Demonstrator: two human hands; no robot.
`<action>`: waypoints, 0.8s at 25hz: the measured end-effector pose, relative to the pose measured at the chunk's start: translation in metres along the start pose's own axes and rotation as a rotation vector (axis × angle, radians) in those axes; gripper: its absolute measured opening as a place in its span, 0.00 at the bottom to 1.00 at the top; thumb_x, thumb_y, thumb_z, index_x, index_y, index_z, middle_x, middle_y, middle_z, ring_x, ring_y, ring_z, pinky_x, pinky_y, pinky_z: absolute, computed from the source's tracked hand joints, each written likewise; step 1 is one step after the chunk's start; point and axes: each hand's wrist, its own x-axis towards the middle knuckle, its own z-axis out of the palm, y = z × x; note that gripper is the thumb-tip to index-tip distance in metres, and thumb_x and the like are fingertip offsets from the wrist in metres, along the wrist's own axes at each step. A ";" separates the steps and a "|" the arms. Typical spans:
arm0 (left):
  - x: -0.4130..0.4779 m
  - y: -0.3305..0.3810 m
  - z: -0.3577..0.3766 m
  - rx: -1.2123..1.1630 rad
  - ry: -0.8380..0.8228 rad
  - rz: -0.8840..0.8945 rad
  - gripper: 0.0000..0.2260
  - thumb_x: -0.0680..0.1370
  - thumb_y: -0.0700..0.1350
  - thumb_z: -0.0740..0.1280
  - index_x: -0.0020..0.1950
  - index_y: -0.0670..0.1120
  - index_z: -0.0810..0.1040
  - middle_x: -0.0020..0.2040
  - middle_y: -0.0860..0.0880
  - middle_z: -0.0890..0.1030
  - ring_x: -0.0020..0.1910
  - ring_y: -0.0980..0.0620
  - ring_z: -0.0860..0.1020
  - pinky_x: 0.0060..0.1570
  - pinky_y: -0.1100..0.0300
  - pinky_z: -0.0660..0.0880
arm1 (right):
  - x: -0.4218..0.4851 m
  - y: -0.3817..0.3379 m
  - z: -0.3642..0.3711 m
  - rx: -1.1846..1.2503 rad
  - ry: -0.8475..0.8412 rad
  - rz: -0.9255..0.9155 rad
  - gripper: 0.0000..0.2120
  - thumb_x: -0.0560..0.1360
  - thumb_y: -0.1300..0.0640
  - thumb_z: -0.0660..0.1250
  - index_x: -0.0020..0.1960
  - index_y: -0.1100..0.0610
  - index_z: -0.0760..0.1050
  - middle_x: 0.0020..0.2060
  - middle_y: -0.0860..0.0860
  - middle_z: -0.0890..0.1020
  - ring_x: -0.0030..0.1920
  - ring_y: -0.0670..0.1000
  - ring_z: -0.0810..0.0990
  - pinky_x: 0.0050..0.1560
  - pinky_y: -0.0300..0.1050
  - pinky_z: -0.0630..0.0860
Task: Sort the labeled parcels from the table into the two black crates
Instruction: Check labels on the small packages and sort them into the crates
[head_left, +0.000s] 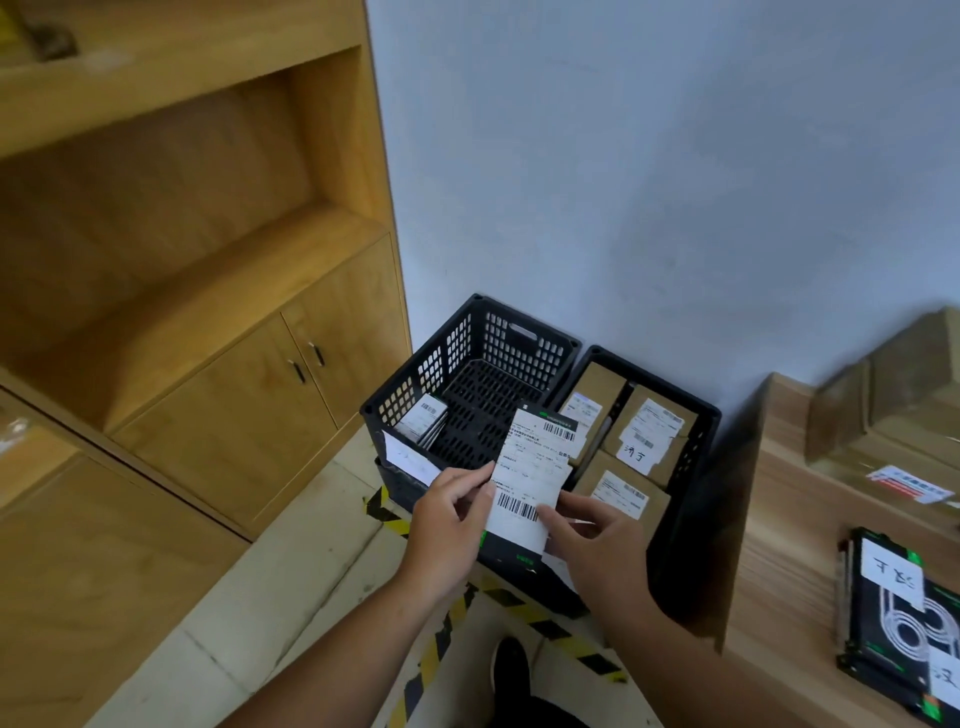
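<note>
Holding a flat parcel (530, 467) above the crates, we pinch its left edge with the left hand (447, 525) and its lower right corner with the right hand (597, 540). A smooth white label covers its black wrap. We judge the sort partway done. Three matte cardboard boxes (649, 431) fill the right crate (706, 415). Slim packs (423, 418) lean in the near-left corner of the latticed plastic left crate (519, 343). Remaining are a black stack (898, 613) at the desk's (779, 519) near edge and brown cartons (883, 395) at its far edge.
</note>
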 end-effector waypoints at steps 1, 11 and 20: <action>0.006 -0.001 -0.004 -0.001 0.005 -0.007 0.14 0.83 0.46 0.67 0.69 0.50 0.81 0.55 0.59 0.79 0.54 0.65 0.79 0.56 0.57 0.82 | 0.006 0.000 0.006 0.002 -0.004 0.006 0.08 0.74 0.61 0.77 0.52 0.52 0.85 0.46 0.47 0.89 0.46 0.47 0.88 0.43 0.46 0.86; 0.097 0.000 -0.012 0.098 0.023 -0.011 0.14 0.82 0.43 0.68 0.68 0.50 0.82 0.55 0.56 0.81 0.54 0.61 0.80 0.54 0.59 0.81 | 0.094 -0.013 0.039 -0.077 -0.050 -0.036 0.10 0.76 0.57 0.75 0.57 0.50 0.85 0.46 0.44 0.88 0.44 0.46 0.88 0.42 0.51 0.86; 0.173 0.000 -0.032 0.145 0.005 -0.037 0.13 0.82 0.44 0.69 0.67 0.49 0.82 0.57 0.58 0.82 0.54 0.59 0.81 0.49 0.62 0.82 | 0.149 -0.026 0.086 0.105 0.015 0.108 0.06 0.74 0.61 0.76 0.49 0.53 0.84 0.43 0.47 0.88 0.44 0.45 0.87 0.42 0.43 0.85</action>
